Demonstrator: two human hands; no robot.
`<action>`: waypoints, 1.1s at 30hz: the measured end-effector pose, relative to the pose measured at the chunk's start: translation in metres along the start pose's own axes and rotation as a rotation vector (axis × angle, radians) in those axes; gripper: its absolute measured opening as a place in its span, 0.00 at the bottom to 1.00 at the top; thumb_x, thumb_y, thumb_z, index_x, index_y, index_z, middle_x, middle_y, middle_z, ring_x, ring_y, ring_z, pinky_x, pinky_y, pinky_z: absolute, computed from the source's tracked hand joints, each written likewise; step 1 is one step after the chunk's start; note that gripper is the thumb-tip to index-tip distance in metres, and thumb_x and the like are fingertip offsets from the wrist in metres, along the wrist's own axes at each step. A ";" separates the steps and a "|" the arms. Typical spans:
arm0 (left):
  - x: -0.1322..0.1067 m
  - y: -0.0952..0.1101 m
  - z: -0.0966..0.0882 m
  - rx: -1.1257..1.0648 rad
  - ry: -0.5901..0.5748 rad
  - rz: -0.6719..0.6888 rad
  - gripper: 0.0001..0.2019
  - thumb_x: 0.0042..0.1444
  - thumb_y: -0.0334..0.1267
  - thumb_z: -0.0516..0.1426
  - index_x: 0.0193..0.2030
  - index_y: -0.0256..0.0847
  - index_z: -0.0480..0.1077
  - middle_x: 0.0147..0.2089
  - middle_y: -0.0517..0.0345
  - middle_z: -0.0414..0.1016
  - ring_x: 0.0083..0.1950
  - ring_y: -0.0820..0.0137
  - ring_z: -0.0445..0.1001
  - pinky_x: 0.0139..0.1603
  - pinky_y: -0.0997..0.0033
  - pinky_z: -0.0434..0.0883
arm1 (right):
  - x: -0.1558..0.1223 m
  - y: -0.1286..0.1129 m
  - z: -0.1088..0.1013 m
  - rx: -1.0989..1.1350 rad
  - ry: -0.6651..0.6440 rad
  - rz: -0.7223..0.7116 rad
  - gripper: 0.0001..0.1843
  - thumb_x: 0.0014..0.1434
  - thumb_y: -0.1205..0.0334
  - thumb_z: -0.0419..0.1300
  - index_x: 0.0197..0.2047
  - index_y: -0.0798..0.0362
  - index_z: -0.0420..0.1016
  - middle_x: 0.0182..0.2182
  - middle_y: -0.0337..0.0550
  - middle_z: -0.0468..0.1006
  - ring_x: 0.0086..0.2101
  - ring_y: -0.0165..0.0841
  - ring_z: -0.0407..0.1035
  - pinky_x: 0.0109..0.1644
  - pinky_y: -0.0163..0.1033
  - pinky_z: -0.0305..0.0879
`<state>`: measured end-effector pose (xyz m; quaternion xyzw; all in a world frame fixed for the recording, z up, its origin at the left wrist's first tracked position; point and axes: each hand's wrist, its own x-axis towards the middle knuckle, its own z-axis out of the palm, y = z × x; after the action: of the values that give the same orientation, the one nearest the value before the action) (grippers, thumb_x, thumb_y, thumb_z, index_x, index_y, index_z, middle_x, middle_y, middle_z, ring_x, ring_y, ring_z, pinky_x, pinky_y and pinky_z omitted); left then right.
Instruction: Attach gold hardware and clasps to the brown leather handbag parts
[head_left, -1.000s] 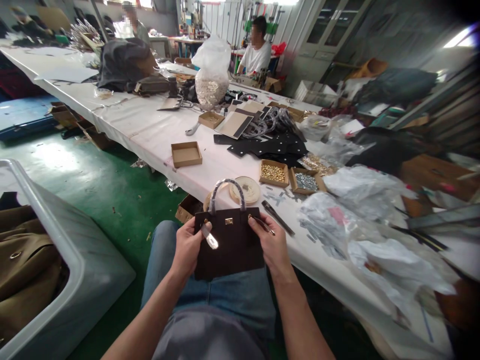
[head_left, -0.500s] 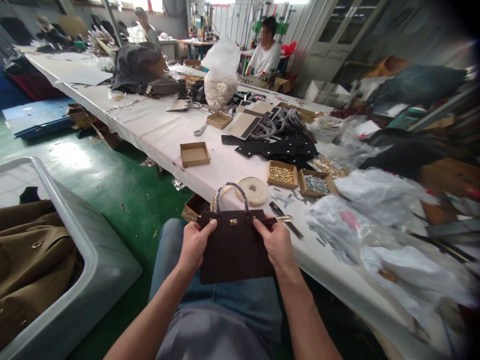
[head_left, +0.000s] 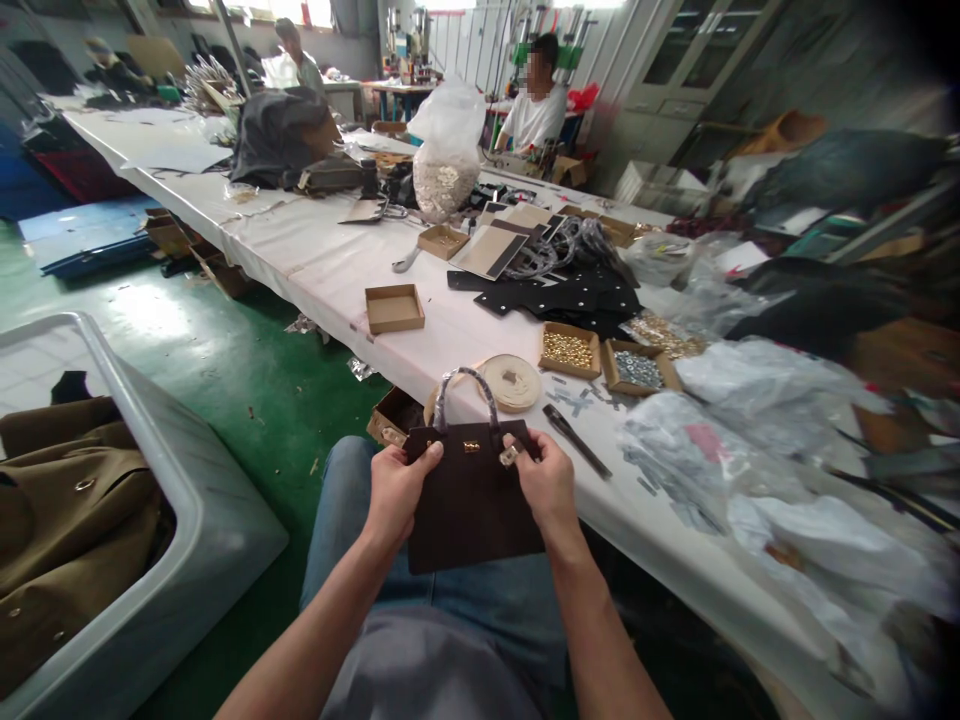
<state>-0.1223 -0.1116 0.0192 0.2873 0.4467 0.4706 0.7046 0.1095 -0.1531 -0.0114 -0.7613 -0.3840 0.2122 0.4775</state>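
A dark brown handbag panel (head_left: 472, 515) hangs over my lap, a wrapped handle (head_left: 466, 372) arching from its top edge. A small gold clasp fitting (head_left: 471, 447) sits at the top middle. My left hand (head_left: 401, 485) pinches the upper left corner, thumb on the front; a strap end with a metal tip (head_left: 393, 436) sticks out beyond it. At the upper right, my right hand (head_left: 546, 480) has its fingers closed on a short strap, whose metal tip (head_left: 510, 456) is folded inward over the panel's front near the handle base.
On the white table (head_left: 322, 270) are a tape roll (head_left: 511, 383), a dark flat tool (head_left: 576, 440), a box of gold fittings (head_left: 568, 350) and a box of silver fittings (head_left: 637, 368). A grey bin (head_left: 202, 540) with brown pieces stands left. A person (head_left: 534, 110) sits across the table.
The right strap's metal tip, earlier pointing outward to the right, now lies turned inward over the panel. My right hand has shifted with it. My left hand keeps its hold on the corner.
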 end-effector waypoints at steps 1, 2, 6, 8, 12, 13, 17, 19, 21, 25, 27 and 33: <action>0.000 0.002 -0.001 -0.012 -0.019 -0.006 0.24 0.50 0.49 0.81 0.47 0.34 0.87 0.42 0.46 0.90 0.40 0.54 0.89 0.47 0.54 0.86 | 0.000 -0.001 -0.002 -0.009 -0.009 -0.014 0.27 0.67 0.36 0.70 0.54 0.51 0.87 0.46 0.53 0.91 0.44 0.49 0.83 0.50 0.49 0.78; -0.001 0.004 -0.002 -0.027 -0.035 -0.003 0.24 0.50 0.49 0.81 0.48 0.34 0.87 0.43 0.46 0.91 0.42 0.53 0.89 0.49 0.54 0.86 | 0.001 -0.002 -0.004 -0.023 -0.008 -0.037 0.28 0.68 0.35 0.69 0.56 0.51 0.86 0.49 0.54 0.91 0.47 0.50 0.83 0.53 0.50 0.78; -0.006 0.009 -0.002 -0.085 -0.089 0.015 0.24 0.55 0.48 0.80 0.52 0.35 0.85 0.50 0.44 0.91 0.50 0.52 0.89 0.56 0.53 0.85 | 0.002 -0.009 -0.012 -0.014 -0.003 -0.082 0.34 0.67 0.34 0.70 0.64 0.51 0.85 0.57 0.56 0.89 0.55 0.53 0.82 0.62 0.54 0.76; -0.009 0.011 -0.002 -0.121 -0.107 0.005 0.23 0.58 0.49 0.78 0.53 0.35 0.85 0.52 0.43 0.90 0.54 0.51 0.89 0.60 0.53 0.84 | 0.003 -0.013 -0.014 0.009 -0.015 -0.085 0.35 0.67 0.34 0.71 0.65 0.51 0.85 0.58 0.56 0.89 0.55 0.53 0.83 0.65 0.56 0.76; -0.012 0.012 -0.001 -0.207 -0.076 -0.034 0.24 0.58 0.52 0.78 0.53 0.37 0.86 0.53 0.44 0.90 0.59 0.49 0.88 0.64 0.52 0.83 | 0.000 -0.016 -0.015 0.019 -0.005 -0.108 0.37 0.68 0.34 0.70 0.69 0.52 0.83 0.60 0.57 0.87 0.56 0.53 0.82 0.67 0.59 0.76; -0.012 0.012 -0.002 -0.219 -0.067 -0.042 0.24 0.58 0.52 0.78 0.53 0.37 0.86 0.52 0.44 0.91 0.60 0.49 0.87 0.64 0.52 0.83 | -0.001 -0.017 -0.014 0.021 0.001 -0.117 0.38 0.68 0.34 0.70 0.70 0.51 0.82 0.61 0.58 0.87 0.57 0.52 0.82 0.67 0.60 0.76; -0.012 0.015 -0.003 -0.244 -0.060 -0.037 0.24 0.57 0.52 0.78 0.52 0.38 0.85 0.53 0.44 0.91 0.60 0.49 0.88 0.64 0.52 0.83 | -0.006 -0.018 -0.013 -0.065 0.018 -0.235 0.39 0.68 0.36 0.71 0.74 0.49 0.77 0.65 0.57 0.83 0.62 0.52 0.79 0.69 0.62 0.77; -0.014 0.019 -0.003 -0.256 -0.073 -0.032 0.23 0.59 0.52 0.78 0.52 0.37 0.85 0.52 0.44 0.91 0.59 0.49 0.88 0.63 0.53 0.83 | -0.012 -0.022 -0.013 -0.143 0.037 -0.324 0.39 0.69 0.38 0.72 0.75 0.49 0.76 0.67 0.58 0.80 0.64 0.54 0.77 0.71 0.65 0.74; -0.015 0.022 -0.002 -0.258 -0.086 -0.026 0.22 0.60 0.52 0.77 0.52 0.37 0.85 0.52 0.44 0.90 0.58 0.51 0.88 0.62 0.55 0.83 | -0.024 -0.032 -0.013 -0.223 0.117 -0.428 0.40 0.70 0.42 0.72 0.77 0.51 0.73 0.69 0.62 0.77 0.68 0.57 0.72 0.75 0.69 0.70; -0.019 0.023 0.001 -0.250 -0.098 -0.003 0.22 0.62 0.52 0.76 0.54 0.38 0.84 0.52 0.46 0.90 0.54 0.55 0.88 0.58 0.59 0.82 | -0.069 -0.063 -0.004 -0.272 0.173 -0.627 0.31 0.74 0.55 0.69 0.77 0.48 0.72 0.66 0.60 0.76 0.67 0.55 0.72 0.75 0.67 0.70; -0.021 0.019 0.004 -0.255 -0.108 0.002 0.21 0.63 0.51 0.76 0.54 0.39 0.84 0.51 0.48 0.89 0.52 0.57 0.87 0.57 0.61 0.82 | -0.093 -0.079 0.007 -0.227 -0.019 -0.656 0.31 0.77 0.59 0.65 0.79 0.44 0.69 0.64 0.57 0.77 0.64 0.51 0.75 0.72 0.61 0.75; -0.027 0.013 0.003 -0.314 -0.057 0.012 0.18 0.60 0.51 0.77 0.46 0.40 0.83 0.46 0.56 0.86 0.53 0.63 0.86 0.60 0.66 0.80 | -0.115 -0.096 0.035 -0.204 -0.257 -0.537 0.37 0.77 0.52 0.65 0.84 0.42 0.62 0.68 0.56 0.72 0.67 0.52 0.73 0.72 0.61 0.77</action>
<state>-0.1291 -0.1311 0.0404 0.1896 0.3458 0.5306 0.7503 -0.0219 -0.2001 0.0527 -0.6436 -0.6477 0.1336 0.3852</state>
